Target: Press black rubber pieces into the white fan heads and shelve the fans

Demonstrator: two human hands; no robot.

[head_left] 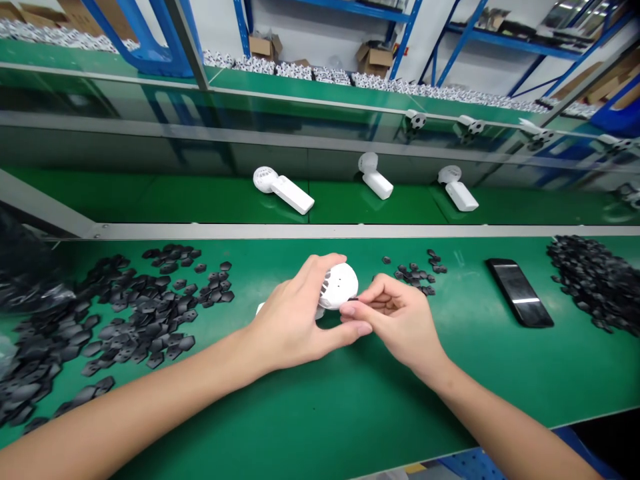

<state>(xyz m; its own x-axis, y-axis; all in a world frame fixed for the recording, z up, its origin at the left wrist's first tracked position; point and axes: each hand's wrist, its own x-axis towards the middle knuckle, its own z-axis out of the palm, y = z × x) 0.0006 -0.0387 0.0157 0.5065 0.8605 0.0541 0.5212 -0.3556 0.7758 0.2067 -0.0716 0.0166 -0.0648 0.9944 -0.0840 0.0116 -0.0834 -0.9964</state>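
Observation:
My left hand (295, 313) is wrapped around a white handheld fan (341, 285), its round slotted head facing up and its handle mostly hidden under my palm. At the head's near right edge, my right hand (400, 319) pinches a small black piece (353, 300), largely covered by the fingertips. The two hands meet there, with my left thumb close to the right fingertips. Behind my right hand lies a small scatter of black pieces (414, 275). Larger black five-sided pieces (145, 313) spread over the table to the left.
A black phone (519, 292) lies right of my hands, before a heap of small black pieces (597, 283). Beyond a metal rail (360, 231), white fans (285, 189) rest on a green belt (335, 207). A dark plastic bag (30, 267) stands at the left.

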